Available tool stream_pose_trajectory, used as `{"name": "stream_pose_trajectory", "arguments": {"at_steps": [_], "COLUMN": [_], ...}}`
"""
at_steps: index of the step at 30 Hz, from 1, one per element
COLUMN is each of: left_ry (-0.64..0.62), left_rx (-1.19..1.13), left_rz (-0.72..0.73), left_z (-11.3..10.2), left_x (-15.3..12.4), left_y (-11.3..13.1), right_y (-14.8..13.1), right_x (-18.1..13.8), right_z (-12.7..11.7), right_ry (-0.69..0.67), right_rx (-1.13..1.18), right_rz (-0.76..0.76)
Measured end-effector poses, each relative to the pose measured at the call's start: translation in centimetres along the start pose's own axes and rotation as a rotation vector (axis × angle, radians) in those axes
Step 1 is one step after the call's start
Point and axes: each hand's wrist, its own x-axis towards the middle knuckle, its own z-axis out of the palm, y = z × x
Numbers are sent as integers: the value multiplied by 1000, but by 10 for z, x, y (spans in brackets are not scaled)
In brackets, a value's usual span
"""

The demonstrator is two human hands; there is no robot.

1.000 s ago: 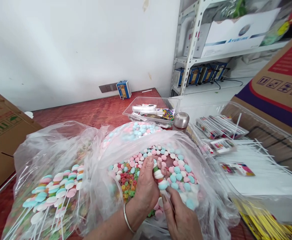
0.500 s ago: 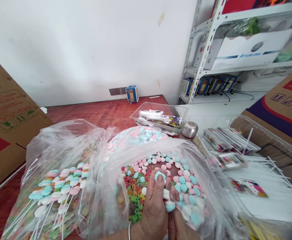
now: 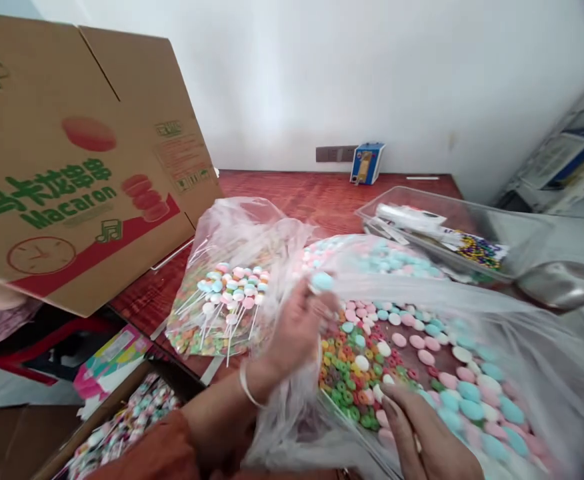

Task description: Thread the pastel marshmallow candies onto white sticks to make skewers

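Observation:
My left hand, a bangle on its wrist, is closed round a candy stick topped with a pale blue disc, held just above the left rim of the big clear bag. That bag holds pink, white and blue candy discs and coloured candy rings. My right hand lies low on the bag's near side with its fingers stretched out flat and nothing in them. The view is motion-blurred.
A second clear bag of finished candy sticks lies to the left on the red wooden table. A "Macaron" cardboard box stands far left, an open carton of packets below it. A clear tray and steel flask sit right.
My head has turned left, so the shelves left the view and the Macaron box came in. My left hand lifted the candy stick up and left; my right hand let go and dropped onto the bag.

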Motion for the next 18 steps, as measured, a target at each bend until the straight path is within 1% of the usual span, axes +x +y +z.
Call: {"name": "stream_pose_trajectory", "arguments": {"at_steps": [1,2,3,4,5,6,7,9,10,11,12,13,14,16,17,18], "left_ry": [113,255,379,487,553,572,578,465,443,451,490,548,603,638,617,554], "left_rx": [175,379,601,830,1054,1243,1383,1561,1598,1618,1625,1620,1602,1507,1421,1317], "left_rz": [79,169,245,300,322,303,245,54,-6,-32,-14,43,126,312,389,428], "left_z": [-28,-57,-86,-114,-139,-161,-179,-203,-209,-212,-211,-207,-201,-178,-164,-147], "left_x": [8,16,25,35,43,51,56,59,57,55,51,47,43,34,29,24], "left_y": [9,15,19,18,14,7,0,-14,-18,-20,-20,-19,-16,-9,-6,-5], "right_y": [-1,-3,-4,-6,-8,-9,-10,-13,-14,-15,-15,-15,-14,-11,-10,-9], "right_x": [0,-2,-5,-9,-13,-17,-21,-27,-29,-31,-32,-33,-33,-36,-37,-38], "right_z": [-3,-5,-6,-5,-3,0,5,16,21,25,28,29,29,25,22,19], "right_ry": [-51,-116,-187,-269,-338,-400,-447,-491,-495,-490,-480,-467,-450,-392,-355,-320], "right_rx": [24,43,51,42,14,-31,-94,-252,-329,-395,-441,-459,-452,-382,-332,-282], "right_rz": [37,83,125,157,178,197,214,249,256,253,239,217,195,182,191,205]}}
